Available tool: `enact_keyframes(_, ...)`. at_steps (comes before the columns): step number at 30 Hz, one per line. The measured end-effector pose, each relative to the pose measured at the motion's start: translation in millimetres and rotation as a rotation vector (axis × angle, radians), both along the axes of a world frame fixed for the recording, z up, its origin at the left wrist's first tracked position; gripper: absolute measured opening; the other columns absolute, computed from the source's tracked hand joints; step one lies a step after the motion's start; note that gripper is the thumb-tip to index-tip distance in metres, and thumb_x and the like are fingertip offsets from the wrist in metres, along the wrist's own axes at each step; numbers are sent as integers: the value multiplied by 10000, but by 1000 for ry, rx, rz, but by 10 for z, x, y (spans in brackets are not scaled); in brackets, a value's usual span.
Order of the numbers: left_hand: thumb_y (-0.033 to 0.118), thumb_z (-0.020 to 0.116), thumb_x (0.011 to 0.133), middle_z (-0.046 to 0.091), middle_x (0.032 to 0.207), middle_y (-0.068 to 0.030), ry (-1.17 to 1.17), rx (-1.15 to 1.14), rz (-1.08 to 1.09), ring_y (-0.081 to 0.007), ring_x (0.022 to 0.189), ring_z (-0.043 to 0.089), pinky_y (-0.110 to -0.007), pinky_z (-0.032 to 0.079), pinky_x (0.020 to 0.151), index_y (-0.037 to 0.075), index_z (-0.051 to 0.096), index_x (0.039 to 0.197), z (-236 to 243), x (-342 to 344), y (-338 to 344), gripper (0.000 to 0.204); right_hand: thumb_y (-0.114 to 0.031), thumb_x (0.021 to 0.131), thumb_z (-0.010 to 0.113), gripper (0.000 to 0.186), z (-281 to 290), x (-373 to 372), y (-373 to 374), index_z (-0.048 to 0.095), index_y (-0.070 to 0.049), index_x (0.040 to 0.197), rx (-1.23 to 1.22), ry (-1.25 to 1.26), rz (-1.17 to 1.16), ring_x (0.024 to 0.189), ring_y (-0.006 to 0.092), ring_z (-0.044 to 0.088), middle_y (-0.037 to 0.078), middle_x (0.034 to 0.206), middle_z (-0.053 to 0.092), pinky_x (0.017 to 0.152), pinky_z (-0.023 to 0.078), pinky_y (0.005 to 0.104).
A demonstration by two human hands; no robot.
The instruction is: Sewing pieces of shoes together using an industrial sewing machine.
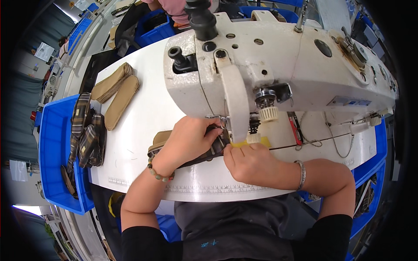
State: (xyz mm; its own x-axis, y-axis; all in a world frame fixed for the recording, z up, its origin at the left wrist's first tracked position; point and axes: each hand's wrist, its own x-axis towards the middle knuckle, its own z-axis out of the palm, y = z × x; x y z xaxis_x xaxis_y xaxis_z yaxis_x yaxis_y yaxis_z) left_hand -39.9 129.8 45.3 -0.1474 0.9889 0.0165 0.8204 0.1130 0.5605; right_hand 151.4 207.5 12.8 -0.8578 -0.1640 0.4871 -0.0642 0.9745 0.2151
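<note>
A white sewing machine (283, 56) stands over the work, its presser foot (224, 122) beside my fingers. Under it lies a dark plaid shoe upper (212, 152), with a tan sole (161, 138) showing at its left end. My left hand (188, 140), bead bracelet at the wrist, pinches the upper close to the presser foot; the fingertips are partly hidden. On the other side, my right hand (250, 162) has its fingers curled closed at the upper's right edge. Something yellow (264, 142) lies just behind the right knuckles.
Several tan soles (122, 98) lie on the white table (135, 148) at left. Plaid uppers (89, 139) hang over a blue bin (54, 148). Red-handled snips (296, 128) and loose thread lie right of the needle area. A person in pink (177, 11) is across the table.
</note>
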Motion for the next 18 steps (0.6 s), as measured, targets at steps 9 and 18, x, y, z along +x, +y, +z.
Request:
enact_keyframes(9,216,773,805,647,679,-142,139,72,41,-337,595,637,-398,492,539,34,677,882,-57,29,-7,220,-139,644,644,287,-6,31,-24,695,57,847,-19,-6,-14,468,102,522,8,573,533,433,375,244)
enact_keyframes(18,305,824,770,611,602,-134,204,140,68,-307,509,599,-386,468,481,8,684,838,-83,49,-6,335,-158,631,633,308,17,32,-48,696,62,837,-42,-17,-14,466,105,528,8,564,530,430,381,246)
